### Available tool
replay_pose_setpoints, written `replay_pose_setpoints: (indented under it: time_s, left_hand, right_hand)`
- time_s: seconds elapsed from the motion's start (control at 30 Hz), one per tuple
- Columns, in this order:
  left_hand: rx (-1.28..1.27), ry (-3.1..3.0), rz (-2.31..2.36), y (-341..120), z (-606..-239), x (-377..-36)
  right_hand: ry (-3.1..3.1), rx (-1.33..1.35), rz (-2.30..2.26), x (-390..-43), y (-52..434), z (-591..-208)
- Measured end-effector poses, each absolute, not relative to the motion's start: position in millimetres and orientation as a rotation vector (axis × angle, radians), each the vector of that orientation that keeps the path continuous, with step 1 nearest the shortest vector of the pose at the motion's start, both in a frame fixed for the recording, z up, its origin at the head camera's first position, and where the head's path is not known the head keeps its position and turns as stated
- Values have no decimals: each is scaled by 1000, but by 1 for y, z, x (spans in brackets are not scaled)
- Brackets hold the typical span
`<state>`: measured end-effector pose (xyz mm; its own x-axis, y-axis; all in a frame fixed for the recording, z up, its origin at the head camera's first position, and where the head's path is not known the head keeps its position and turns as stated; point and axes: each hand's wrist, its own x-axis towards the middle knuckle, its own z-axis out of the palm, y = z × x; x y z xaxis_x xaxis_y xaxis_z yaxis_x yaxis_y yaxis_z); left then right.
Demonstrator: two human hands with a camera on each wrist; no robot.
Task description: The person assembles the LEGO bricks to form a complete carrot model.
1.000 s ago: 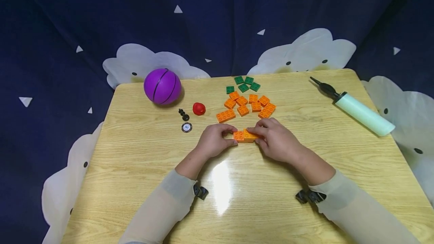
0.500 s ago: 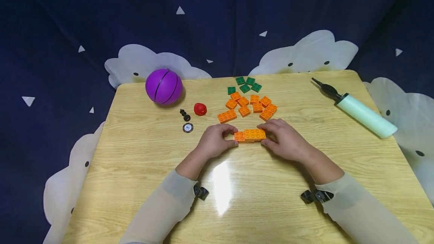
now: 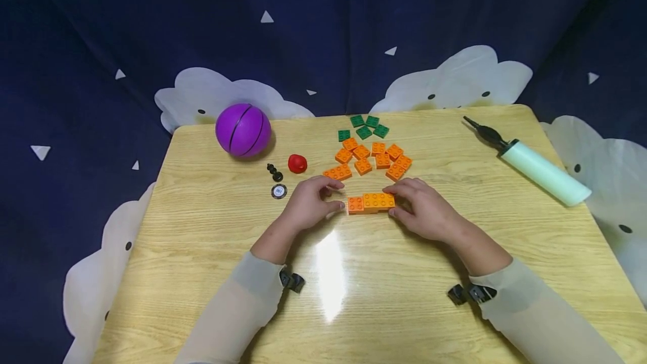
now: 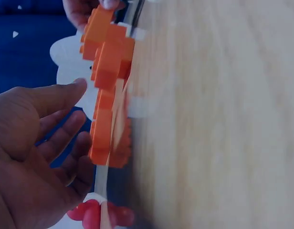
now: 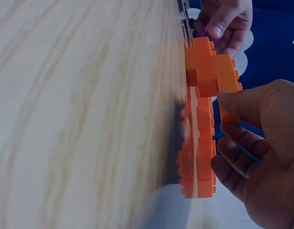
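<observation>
A short row of joined orange bricks lies flat on the wooden table. My right hand pinches its right end between thumb and forefinger. My left hand hovers just left of the row with relaxed fingers, a small gap apart and holding nothing. The left wrist view shows the left hand's fingers spread beside the joined bricks. In the right wrist view, the right thumb touches the joined bricks.
Behind the hands lie loose orange bricks and several green bricks. A purple ball, a red lump, small black pieces and a round disc are at left. A pale green pump lies at the right edge.
My left hand has let go of the row's left end and drawn back slightly to the left. My right hand slid from on top of the bricks to their right end.
</observation>
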<state>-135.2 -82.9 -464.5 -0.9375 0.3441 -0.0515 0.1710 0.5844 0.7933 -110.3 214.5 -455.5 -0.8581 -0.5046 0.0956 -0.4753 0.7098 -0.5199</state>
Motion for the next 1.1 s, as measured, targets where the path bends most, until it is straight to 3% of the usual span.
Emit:
replay_pose_setpoints:
  time_s: [1.1]
  left_hand:
    - [261,2839,1090,-76,-477,-171]
  right_hand:
    - [2864,-842,-830,-110,213,-456]
